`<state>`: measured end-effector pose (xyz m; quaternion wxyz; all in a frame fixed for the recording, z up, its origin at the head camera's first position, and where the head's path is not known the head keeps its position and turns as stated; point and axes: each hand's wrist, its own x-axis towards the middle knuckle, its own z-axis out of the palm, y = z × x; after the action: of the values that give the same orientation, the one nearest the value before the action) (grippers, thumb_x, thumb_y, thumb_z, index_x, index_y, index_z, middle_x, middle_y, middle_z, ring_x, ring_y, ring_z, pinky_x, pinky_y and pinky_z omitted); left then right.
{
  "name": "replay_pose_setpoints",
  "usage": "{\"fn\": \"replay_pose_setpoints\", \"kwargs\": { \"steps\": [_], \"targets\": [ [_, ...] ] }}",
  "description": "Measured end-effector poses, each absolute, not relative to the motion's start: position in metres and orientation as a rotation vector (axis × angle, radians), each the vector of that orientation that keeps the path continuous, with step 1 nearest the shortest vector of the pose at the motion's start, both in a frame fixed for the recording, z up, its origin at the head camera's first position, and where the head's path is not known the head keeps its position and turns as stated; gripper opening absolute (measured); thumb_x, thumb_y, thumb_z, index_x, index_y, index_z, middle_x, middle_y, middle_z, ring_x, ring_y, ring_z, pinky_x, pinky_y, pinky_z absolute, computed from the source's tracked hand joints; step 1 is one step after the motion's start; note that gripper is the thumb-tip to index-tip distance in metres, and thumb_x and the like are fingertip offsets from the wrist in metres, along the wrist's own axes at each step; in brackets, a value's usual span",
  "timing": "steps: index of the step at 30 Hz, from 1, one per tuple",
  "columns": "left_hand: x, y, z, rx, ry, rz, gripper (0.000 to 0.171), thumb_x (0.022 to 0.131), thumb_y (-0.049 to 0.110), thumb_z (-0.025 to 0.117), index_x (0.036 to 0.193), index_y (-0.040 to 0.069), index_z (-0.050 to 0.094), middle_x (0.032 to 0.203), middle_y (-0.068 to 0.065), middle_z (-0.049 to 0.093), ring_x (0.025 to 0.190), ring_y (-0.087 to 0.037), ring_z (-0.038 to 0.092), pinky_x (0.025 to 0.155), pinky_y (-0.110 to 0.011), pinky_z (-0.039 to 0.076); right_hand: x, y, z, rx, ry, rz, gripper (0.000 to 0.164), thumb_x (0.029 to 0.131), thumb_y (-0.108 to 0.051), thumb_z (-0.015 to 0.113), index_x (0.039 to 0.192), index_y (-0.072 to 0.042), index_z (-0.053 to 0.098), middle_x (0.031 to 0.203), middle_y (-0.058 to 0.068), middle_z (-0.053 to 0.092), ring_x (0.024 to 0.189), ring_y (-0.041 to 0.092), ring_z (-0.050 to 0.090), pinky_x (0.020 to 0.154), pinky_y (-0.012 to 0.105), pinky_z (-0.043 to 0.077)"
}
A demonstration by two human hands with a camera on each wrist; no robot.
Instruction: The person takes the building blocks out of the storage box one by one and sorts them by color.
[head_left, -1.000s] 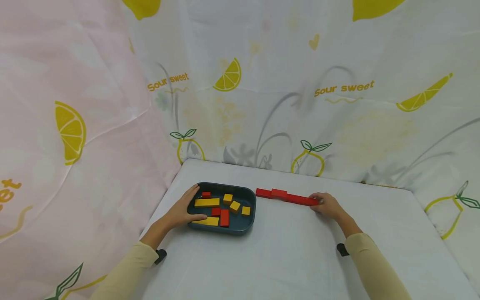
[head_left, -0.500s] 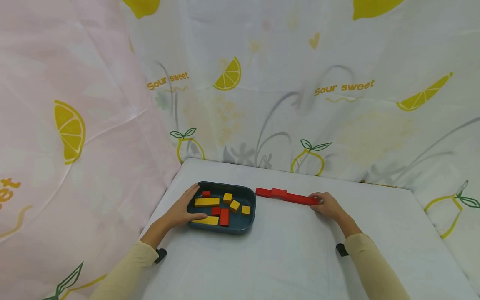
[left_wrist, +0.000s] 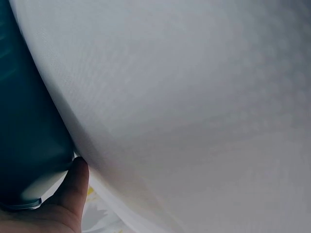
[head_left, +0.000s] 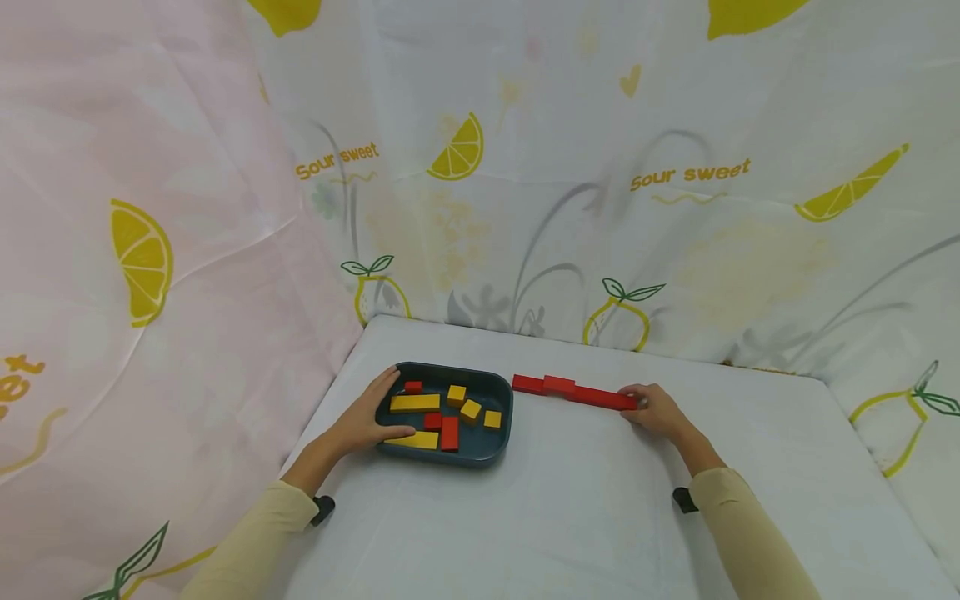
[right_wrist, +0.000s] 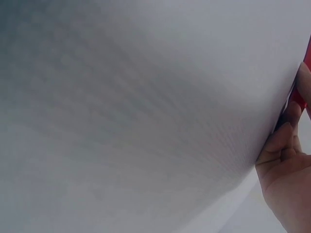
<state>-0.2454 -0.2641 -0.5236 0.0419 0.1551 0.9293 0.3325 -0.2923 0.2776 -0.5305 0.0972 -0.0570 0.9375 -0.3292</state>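
Observation:
In the head view, my left hand (head_left: pixel 365 418) lies at the left end of a dark blue-green tray (head_left: pixel 501 433), fingers extended along its rim. The thumb stretches over the near side and overlaps a yellow block (head_left: pixel 423 441). The left wrist view shows the tray's outer wall (left_wrist: pixel 29 111) close up beside a straight digit. To the right, my right hand (head_left: pixel 654 411) pinches the right end of a long red block (head_left: pixel 600 397). That block is in line with a raised red block (head_left: pixel 559 385) and a smaller red block (head_left: pixel 528 384) beside the tray.
Inside the tray are a long yellow block (head_left: pixel 415 403), several yellow cubes (head_left: pixel 470 412) and some red blocks (head_left: pixel 449 433). A white cloth covers the table (head_left: pixel 555 517). Lemon-print curtains (head_left: pixel 525 208) stand behind and to the left.

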Motion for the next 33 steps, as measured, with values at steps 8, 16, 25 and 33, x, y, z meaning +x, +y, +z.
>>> {"fn": "replay_pose_setpoints", "kwargs": {
  "steps": [8,16,25,33],
  "targets": [
    [-0.245,-0.264,-0.523,0.470,2.848,1.006,0.113,0.075,0.058,0.078,0.159,0.013,0.017,0.167,-0.012,0.012,0.150,-0.038,0.020,0.116,-0.064,0.024,-0.290,0.275,-0.528,-0.158,2.774,-0.973,0.042,0.088,-0.008,0.070,0.129,-0.002,0.060,0.118,0.024,0.056,0.098,0.029,0.050,0.071,0.029,0.048],
    [-0.243,-0.266,-0.523,0.480,2.852,1.011,0.113,0.076,0.057,0.079,0.159,0.013,0.018,0.166,-0.013,0.013,0.150,-0.038,0.021,0.116,-0.064,0.024,-0.286,0.274,-0.524,-0.103,2.804,-0.900,0.065,0.087,-0.015,0.074,0.141,0.004,0.044,0.127,0.033,0.042,0.107,0.039,0.048,0.089,0.050,0.051],
    [-0.246,-0.261,-0.522,0.466,2.843,0.994,0.110,0.076,0.056,0.079,0.158,0.011,0.021,0.167,-0.011,0.013,0.150,-0.037,0.020,0.117,-0.063,0.024,-0.277,0.283,-0.510,0.003,2.767,-0.949,0.090,0.083,-0.025,0.080,0.150,0.003,0.027,0.140,0.036,0.027,0.102,0.037,0.057,0.088,0.046,0.056],
    [-0.245,-0.264,-0.522,0.469,2.847,0.995,0.111,0.076,0.054,0.080,0.158,0.011,0.020,0.166,-0.012,0.013,0.150,-0.038,0.020,0.116,-0.064,0.024,-0.273,0.261,-0.465,-0.062,2.728,-1.206,0.086,0.086,-0.026,0.077,0.153,-0.004,0.029,0.149,0.031,0.034,0.111,0.039,0.059,0.087,0.043,0.056]
  ]
}}
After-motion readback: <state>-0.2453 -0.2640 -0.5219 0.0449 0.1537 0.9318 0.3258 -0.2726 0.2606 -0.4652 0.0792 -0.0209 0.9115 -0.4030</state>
